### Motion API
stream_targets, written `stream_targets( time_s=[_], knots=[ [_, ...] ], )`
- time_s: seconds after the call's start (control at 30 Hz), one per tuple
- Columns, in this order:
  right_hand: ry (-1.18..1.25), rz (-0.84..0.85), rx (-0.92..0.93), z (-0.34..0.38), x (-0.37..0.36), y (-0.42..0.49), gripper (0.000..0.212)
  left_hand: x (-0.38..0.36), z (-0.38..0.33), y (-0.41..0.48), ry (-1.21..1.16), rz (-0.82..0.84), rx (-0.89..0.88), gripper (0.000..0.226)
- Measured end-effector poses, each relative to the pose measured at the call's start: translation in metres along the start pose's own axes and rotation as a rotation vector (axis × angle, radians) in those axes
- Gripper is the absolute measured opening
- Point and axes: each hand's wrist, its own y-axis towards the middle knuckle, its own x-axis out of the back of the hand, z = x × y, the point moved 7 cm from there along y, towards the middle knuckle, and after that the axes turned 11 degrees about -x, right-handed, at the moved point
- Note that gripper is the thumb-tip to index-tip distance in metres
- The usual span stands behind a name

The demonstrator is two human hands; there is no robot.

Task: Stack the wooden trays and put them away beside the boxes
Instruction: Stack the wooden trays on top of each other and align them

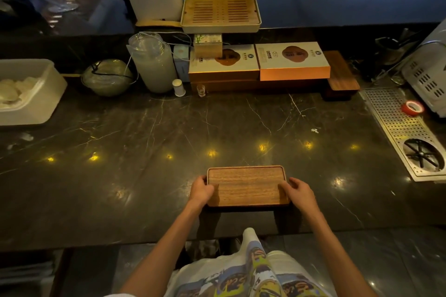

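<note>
A rectangular wooden tray (247, 184) with rounded corners is held just above the dark marble counter near its front edge, casting a shadow below. My left hand (201, 189) grips its left short edge and my right hand (296, 190) grips its right short edge. At the back of the counter two flat gift boxes (293, 60) lie side by side. More wooden trays (341, 72) are stacked directly to the right of the boxes.
A white plastic tub (26, 91) sits at the far left. A tall plastic jug (154, 65), a bagged bowl (106, 77), a small white bottle (179, 88) and a tiny glass (201, 91) stand left of the boxes. A perforated steel drain tray (395, 128) with red tape (412, 108) lies right.
</note>
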Motion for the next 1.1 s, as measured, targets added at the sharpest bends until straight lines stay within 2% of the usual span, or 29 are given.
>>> stream_targets(
  time_s=[0.1,0.3,0.37,0.5,0.63,0.8,0.87,0.97,1.1],
  knots=[
    [0.059,0.151,-0.058,0.006,-0.011,0.004,0.060,-0.003,0.000,0.001,-0.065,0.050,0.049,0.040],
    [0.102,0.153,-0.105,0.008,-0.012,0.013,0.067,-0.001,-0.001,0.005,-0.048,0.048,0.133,0.042],
    [0.134,0.183,-0.089,0.008,-0.008,0.014,0.068,0.001,-0.004,0.009,-0.039,0.034,0.110,0.042],
    [0.219,0.241,0.085,0.021,0.004,0.006,0.065,0.012,-0.026,0.016,-0.045,0.016,-0.107,0.053],
    [0.181,0.152,0.255,0.030,0.010,-0.003,0.055,0.021,-0.040,0.005,0.102,-0.016,-0.396,0.056],
    [0.092,0.109,0.320,0.033,0.009,-0.009,0.054,0.021,-0.038,-0.005,0.263,0.025,-0.486,0.049],
    [-0.017,0.123,0.324,0.040,0.007,-0.010,0.053,0.015,-0.048,-0.006,0.436,0.091,-0.549,0.045],
    [-0.261,0.061,0.388,0.056,-0.001,-0.017,0.060,0.001,-0.071,-0.009,0.841,0.111,-0.692,0.048],
    [-0.722,-0.264,0.448,0.078,-0.010,-0.027,0.079,-0.022,-0.082,-0.007,1.142,0.097,-0.698,0.062]
  ],
)
